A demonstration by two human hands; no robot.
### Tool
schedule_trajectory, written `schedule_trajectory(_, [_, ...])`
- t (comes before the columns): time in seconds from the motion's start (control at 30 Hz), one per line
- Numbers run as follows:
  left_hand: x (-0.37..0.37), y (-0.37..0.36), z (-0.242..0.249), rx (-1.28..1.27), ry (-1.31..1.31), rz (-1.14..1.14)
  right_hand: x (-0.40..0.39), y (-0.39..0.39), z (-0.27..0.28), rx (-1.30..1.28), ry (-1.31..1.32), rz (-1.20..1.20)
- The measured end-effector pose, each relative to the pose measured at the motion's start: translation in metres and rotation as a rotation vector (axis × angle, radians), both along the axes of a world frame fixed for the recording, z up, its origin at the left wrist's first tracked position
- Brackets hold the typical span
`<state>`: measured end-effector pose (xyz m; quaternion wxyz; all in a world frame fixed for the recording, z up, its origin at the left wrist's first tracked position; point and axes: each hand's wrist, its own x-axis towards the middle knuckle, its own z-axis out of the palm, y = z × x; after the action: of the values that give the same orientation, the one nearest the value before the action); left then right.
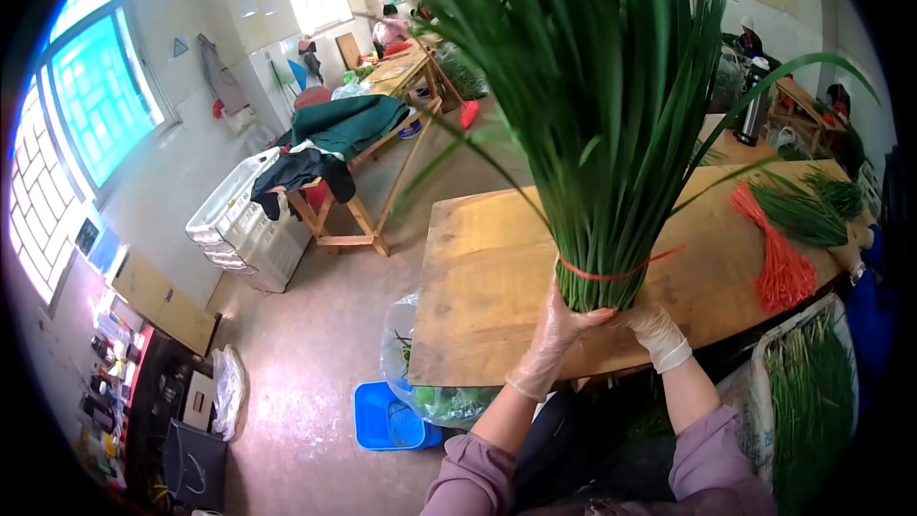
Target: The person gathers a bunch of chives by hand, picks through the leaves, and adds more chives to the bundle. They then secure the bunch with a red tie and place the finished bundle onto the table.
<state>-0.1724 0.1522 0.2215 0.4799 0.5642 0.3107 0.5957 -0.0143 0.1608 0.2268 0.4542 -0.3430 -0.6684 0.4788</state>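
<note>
A large bunch of garlic chives [611, 134] stands upright in front of me, its long green leaves fanning out at the top. A red tie [607, 275] circles it just above the cut ends. My left hand [562, 323], in a clear plastic glove, is closed around the base from the left. From the right, my right hand [653, 330], gloved the same way, grips the base too; its fingertips are partly hidden. Behind and below the bunch lies the wooden table [478, 277]. A bundle of loose red ties [776, 248] rests on its right side.
More chives [798, 205] lie at the table's right, by a co-worker's hand [848, 253]. A sack of chives [812, 401] stands lower right. A blue bin [387, 420] and a plastic bag [449, 406] sit below the left edge. White crates [253, 229] stand farther left.
</note>
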Motion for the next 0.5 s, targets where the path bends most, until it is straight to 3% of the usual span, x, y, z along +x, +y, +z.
schedule_trajectory(0.1, [0.001, 0.001, 0.009, 0.109, 0.040, 0.006, -0.001, 0.002, 0.000, -0.052, 0.176, 0.009])
schedule_trajectory(0.13, [0.001, 0.000, 0.002, 0.120, 0.043, 0.005, 0.001, 0.003, -0.008, 0.076, 0.140, -0.034])
schedule_trajectory(0.2, [-0.002, 0.003, -0.020, 0.026, 0.251, -0.007, 0.012, 0.001, -0.024, 0.219, 0.110, -0.079])
schedule_trajectory(0.23, [-0.013, 0.008, -0.022, 0.019, 0.577, -0.095, 0.021, -0.002, -0.034, 0.067, 0.092, -0.026])
schedule_trajectory(0.27, [-0.013, 0.008, -0.021, 0.030, 0.581, -0.089, 0.025, -0.001, -0.037, -0.084, 0.070, 0.031])
schedule_trajectory(0.33, [-0.012, 0.002, -0.023, 0.343, 0.661, 0.174, 0.025, -0.002, -0.035, -0.139, 0.059, 0.016])
schedule_trajectory(0.37, [-0.008, 0.003, -0.029, 0.244, 0.484, 0.107, 0.025, -0.005, -0.035, -0.205, 0.042, -0.001])
schedule_trajectory(0.5, [-0.006, 0.009, -0.024, 0.287, 0.558, 0.073, 0.028, 0.003, -0.053, -0.152, 0.043, -0.002])
